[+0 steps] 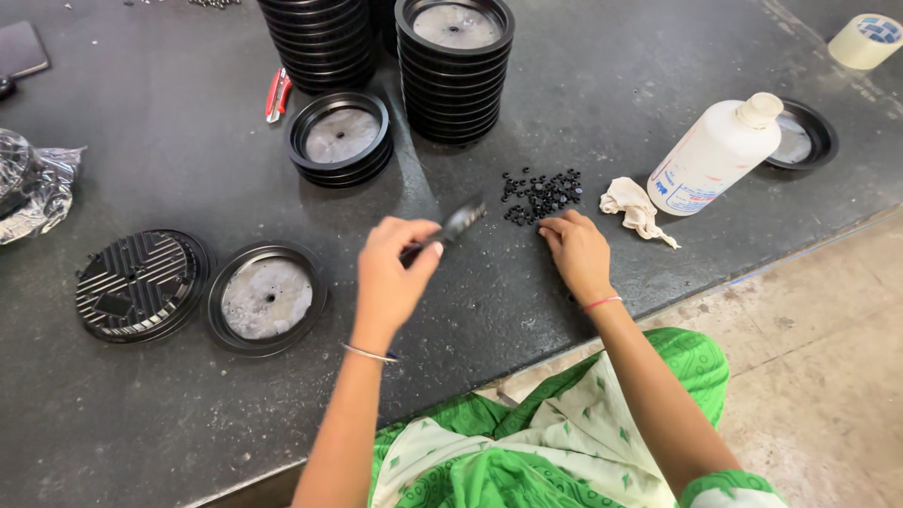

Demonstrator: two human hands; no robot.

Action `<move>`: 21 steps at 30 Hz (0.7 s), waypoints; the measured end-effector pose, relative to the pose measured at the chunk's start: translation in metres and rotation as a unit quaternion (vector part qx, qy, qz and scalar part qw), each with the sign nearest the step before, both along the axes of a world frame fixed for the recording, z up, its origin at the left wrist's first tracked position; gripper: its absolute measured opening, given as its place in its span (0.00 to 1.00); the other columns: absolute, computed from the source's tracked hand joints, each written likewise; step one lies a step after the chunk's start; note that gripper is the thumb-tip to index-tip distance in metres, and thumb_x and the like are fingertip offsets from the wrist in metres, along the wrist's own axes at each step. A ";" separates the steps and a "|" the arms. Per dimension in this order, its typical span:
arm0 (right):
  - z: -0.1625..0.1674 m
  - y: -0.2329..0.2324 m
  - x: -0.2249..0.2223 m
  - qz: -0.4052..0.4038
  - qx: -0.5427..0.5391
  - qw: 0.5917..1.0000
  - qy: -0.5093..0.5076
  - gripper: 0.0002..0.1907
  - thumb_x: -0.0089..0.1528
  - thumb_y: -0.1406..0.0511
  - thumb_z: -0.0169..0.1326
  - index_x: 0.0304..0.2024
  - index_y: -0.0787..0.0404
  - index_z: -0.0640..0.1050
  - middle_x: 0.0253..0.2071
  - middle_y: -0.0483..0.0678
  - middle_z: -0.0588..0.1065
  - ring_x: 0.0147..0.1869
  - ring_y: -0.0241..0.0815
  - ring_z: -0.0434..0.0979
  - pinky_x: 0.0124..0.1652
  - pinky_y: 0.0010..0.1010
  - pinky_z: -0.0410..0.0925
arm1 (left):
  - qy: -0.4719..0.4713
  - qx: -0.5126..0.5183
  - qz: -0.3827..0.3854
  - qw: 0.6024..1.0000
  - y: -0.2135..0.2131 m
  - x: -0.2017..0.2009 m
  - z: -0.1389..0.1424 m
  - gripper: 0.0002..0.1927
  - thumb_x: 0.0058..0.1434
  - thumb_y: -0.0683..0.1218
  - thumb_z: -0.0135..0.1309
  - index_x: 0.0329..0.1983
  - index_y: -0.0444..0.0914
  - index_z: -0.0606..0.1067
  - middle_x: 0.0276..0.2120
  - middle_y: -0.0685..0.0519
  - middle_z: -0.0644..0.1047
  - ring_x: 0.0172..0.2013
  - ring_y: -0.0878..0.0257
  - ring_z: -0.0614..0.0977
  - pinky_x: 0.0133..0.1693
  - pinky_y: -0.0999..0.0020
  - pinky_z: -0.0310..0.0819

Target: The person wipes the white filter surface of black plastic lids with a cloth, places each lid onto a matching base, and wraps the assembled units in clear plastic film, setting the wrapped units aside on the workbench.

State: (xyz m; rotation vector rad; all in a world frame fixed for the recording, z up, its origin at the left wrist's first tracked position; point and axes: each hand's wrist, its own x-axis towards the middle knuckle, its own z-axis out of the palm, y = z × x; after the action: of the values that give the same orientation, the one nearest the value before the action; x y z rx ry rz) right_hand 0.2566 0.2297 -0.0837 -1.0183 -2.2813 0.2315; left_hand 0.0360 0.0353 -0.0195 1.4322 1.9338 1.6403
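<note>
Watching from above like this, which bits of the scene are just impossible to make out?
- Dark tool in the left hand: motion-blurred in the head view, so its kind is unclear.
- Right hand fingertips: curled under at the small black parts, so whether one is pinched is hidden.
- Tape roll and tall stacks of black discs: cut off by the frame's top edge.

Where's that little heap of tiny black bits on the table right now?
The heap of small black pieces lies on the dark table, just beyond the right hand, left of the crumpled cloth and white bottle.
</note>
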 end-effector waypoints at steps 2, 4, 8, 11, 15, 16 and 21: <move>0.002 0.000 -0.001 0.003 -0.001 1.000 -0.001 0.07 0.63 0.62 0.59 0.40 0.55 0.84 0.38 0.47 0.78 0.46 0.50 0.78 0.43 0.41 0.71 | -0.139 0.004 -0.026 0.990 0.009 -0.016 0.004 0.13 0.60 0.41 0.61 0.48 0.35 0.80 0.40 0.55 0.79 0.42 0.65 0.82 0.47 0.70 0.77; 0.004 -0.001 0.000 0.008 -0.007 1.000 -0.005 0.06 0.63 0.63 0.59 0.40 0.55 0.84 0.38 0.47 0.78 0.46 0.50 0.78 0.43 0.41 0.70 | -0.270 -0.002 -0.040 0.962 0.022 -0.030 -0.004 0.14 0.60 0.41 0.62 0.49 0.32 0.80 0.39 0.54 0.82 0.40 0.68 0.81 0.45 0.73 0.76; 0.010 -0.006 0.004 0.013 -0.041 0.999 -0.011 0.06 0.61 0.64 0.59 0.39 0.55 0.83 0.37 0.47 0.77 0.45 0.50 0.79 0.42 0.40 0.71 | -0.319 0.002 0.045 0.947 0.045 -0.051 -0.041 0.15 0.62 0.43 0.59 0.50 0.31 0.80 0.39 0.51 0.83 0.38 0.67 0.81 0.43 0.72 0.75; 0.014 -0.009 0.008 0.033 -0.058 0.998 -0.012 0.06 0.59 0.65 0.60 0.38 0.56 0.83 0.38 0.46 0.78 0.44 0.49 0.80 0.41 0.39 0.71 | -0.238 -0.040 0.142 0.960 0.050 -0.063 -0.073 0.15 0.63 0.46 0.58 0.49 0.33 0.81 0.40 0.50 0.83 0.40 0.65 0.82 0.45 0.70 0.75; 0.019 -0.013 0.014 0.025 -0.076 0.997 -0.011 0.07 0.59 0.64 0.61 0.40 0.56 0.83 0.39 0.47 0.79 0.41 0.50 0.80 0.40 0.38 0.71 | -0.152 -0.048 0.190 0.969 0.051 -0.065 -0.103 0.14 0.63 0.49 0.58 0.46 0.36 0.82 0.43 0.49 0.82 0.42 0.60 0.83 0.48 0.66 0.75; 0.020 -0.013 0.016 0.014 -0.094 0.995 -0.009 0.08 0.59 0.64 0.61 0.41 0.56 0.83 0.39 0.47 0.79 0.39 0.49 0.80 0.40 0.38 0.71 | -0.145 -0.048 0.196 0.969 0.051 -0.064 -0.108 0.14 0.63 0.50 0.58 0.45 0.36 0.82 0.43 0.49 0.81 0.42 0.59 0.83 0.48 0.65 0.75; 0.017 -0.013 0.017 0.016 -0.070 0.997 -0.016 0.09 0.60 0.62 0.61 0.42 0.56 0.84 0.39 0.48 0.79 0.38 0.50 0.80 0.38 0.38 0.71 | -0.116 -0.093 0.195 0.970 0.054 -0.064 -0.115 0.16 0.65 0.54 0.56 0.45 0.37 0.82 0.40 0.49 0.81 0.40 0.56 0.83 0.47 0.63 0.74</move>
State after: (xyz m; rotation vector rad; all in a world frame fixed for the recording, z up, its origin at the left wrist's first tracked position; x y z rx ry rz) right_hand 0.2740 0.2163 -0.0662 -1.0633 -2.3377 0.3948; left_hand -0.0277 0.0896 -0.1343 0.7867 2.2557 1.6315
